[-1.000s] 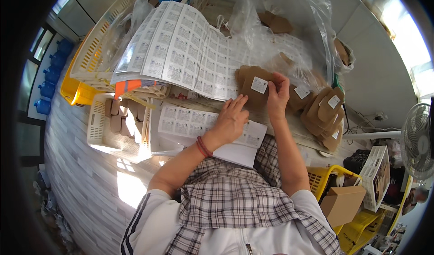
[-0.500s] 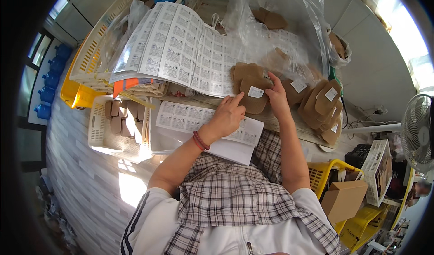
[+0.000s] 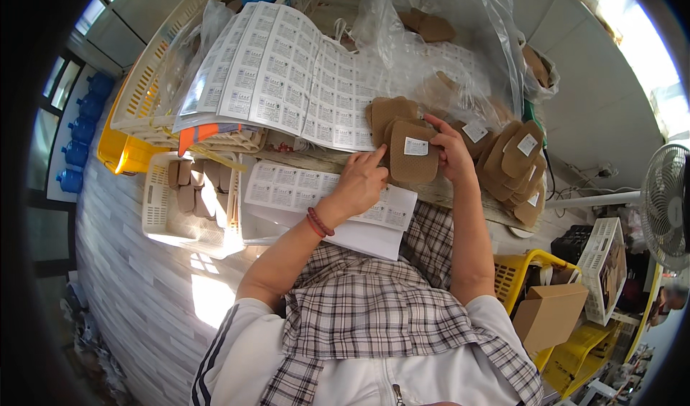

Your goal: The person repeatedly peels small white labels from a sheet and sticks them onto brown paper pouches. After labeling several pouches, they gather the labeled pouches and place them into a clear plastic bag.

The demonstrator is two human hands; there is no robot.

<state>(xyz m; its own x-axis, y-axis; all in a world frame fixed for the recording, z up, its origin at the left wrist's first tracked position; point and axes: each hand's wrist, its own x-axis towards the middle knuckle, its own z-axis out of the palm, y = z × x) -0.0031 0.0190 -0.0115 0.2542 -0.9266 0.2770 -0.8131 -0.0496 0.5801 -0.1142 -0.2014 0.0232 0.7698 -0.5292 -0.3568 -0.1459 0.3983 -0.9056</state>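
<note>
A brown, rounded pad with a ribbed-looking face (image 3: pixel 413 167) bears a white label. My right hand (image 3: pixel 454 151) has its fingers closed on the pad's right edge. My left hand (image 3: pixel 357 183), red bracelets at its wrist, is by the pad's left edge; its index finger is stretched out, and nothing shows in its grasp. Other brown pads (image 3: pixel 392 108) lie just behind the held one. To the right, labelled pads (image 3: pixel 519 158) are piled in an overlapping heap. In front of me, a sheet of printed labels (image 3: pixel 295 186) lies under my left forearm, over white paper.
Large label sheets (image 3: pixel 277 71) drape over a cream crate (image 3: pixel 154 82). Clear plastic bags (image 3: pixel 474 17) cover the bench's back. At lower left, a white basket (image 3: pixel 162 222) holds brown pieces. A yellow crate (image 3: pixel 507 273), a cardboard box (image 3: pixel 550 316) and a fan (image 3: pixel 665 208) stand on the right.
The held pad has shifted slightly right along with my right hand. My left index finger has come off the label to the pad's left edge.
</note>
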